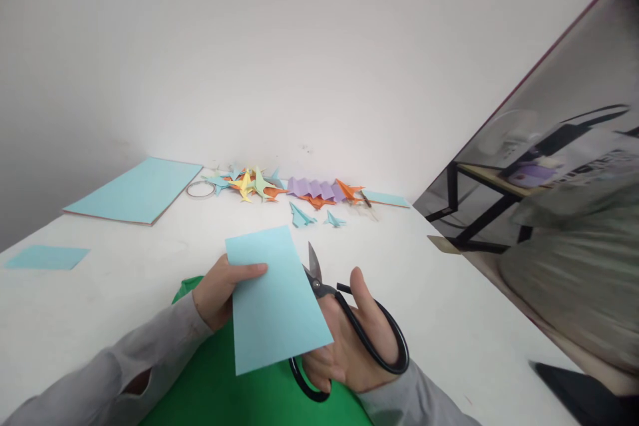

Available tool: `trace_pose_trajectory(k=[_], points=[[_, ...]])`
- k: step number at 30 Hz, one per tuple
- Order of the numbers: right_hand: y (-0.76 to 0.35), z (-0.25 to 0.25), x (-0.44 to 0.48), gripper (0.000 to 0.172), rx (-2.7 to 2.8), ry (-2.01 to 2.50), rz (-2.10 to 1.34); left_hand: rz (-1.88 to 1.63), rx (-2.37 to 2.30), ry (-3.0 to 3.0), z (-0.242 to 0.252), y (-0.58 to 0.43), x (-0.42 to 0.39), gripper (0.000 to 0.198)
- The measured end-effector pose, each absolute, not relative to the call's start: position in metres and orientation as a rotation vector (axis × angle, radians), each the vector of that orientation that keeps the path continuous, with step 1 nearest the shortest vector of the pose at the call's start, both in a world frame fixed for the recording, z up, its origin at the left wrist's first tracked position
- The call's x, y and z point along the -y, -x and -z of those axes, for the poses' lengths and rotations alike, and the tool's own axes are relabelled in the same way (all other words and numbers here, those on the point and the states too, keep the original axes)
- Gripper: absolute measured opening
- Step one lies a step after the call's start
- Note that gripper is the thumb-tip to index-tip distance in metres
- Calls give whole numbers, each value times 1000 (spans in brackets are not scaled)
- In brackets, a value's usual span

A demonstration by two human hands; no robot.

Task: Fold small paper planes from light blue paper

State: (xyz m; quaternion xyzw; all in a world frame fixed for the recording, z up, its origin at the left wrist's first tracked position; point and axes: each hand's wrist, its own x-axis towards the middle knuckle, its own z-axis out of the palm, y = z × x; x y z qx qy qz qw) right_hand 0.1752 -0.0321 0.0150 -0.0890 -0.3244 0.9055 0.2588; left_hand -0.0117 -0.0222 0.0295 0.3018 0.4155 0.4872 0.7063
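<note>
My left hand (222,289) pinches a light blue sheet of paper (277,306) at its left edge, thumb on top and fingers hidden behind. In my right hand (357,346) is a pair of scissors (317,285) with black looped handles. The scissor blades stand apart at the sheet's right edge, one blade partly behind the paper. My right thumb is raised inside the upper handle loop, and the fingers curl around the lower one. Whether the blades touch the paper, I cannot tell.
A stack of blue paper (137,190) lies back left, a smaller blue piece (47,257) nearer. Folded paper figures (254,184), a pleated purple strip (314,190) and a wire ring (200,190) line the wall. A black object (579,386) sits at the right edge.
</note>
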Motion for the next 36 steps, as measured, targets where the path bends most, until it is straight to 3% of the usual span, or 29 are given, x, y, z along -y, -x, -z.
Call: trace_pose_trajectory(k=[7, 13, 17, 36], points=[[-177, -15, 29, 77, 914, 217, -2477, -1080, -889, -670, -30, 12, 22, 47], [-180, -17, 29, 82, 941, 98, -2525, -1086, -872, -597, -33, 18, 22, 22], [-180, -19, 32, 81, 904, 130, -2522, -1021, -923, -507, -35, 20, 22, 17], [-180, -17, 31, 81, 942, 181, -2480, -1111, -948, -810, -26, 20, 15, 45]])
